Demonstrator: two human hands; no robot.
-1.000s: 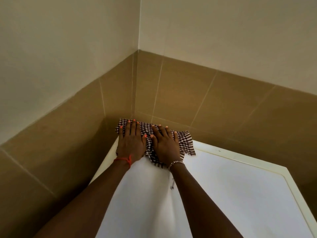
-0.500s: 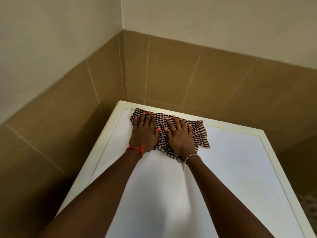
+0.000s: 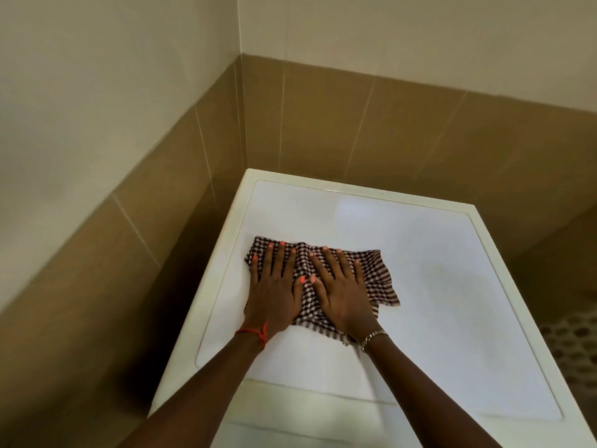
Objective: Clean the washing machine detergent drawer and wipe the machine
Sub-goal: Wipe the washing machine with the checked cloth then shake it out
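The white top of the washing machine (image 3: 436,286) fills the lower middle of the head view. A brown-and-white checked cloth (image 3: 376,279) lies flat on its left half. My left hand (image 3: 274,292) presses on the cloth's left part with straight, spread fingers. Beside it, my right hand (image 3: 342,295) presses flat on the middle of the cloth, thumbs nearly touching. The detergent drawer is not in view.
The machine stands in a corner, with brown-tiled walls (image 3: 387,124) close behind and to the left (image 3: 113,253). A dark gap runs along its left side. A patterned floor (image 3: 578,344) shows at the right edge.
Both hands have slid the cloth from the back left corner of the top toward me, along the left side. The view has tilted down, showing more of the top.
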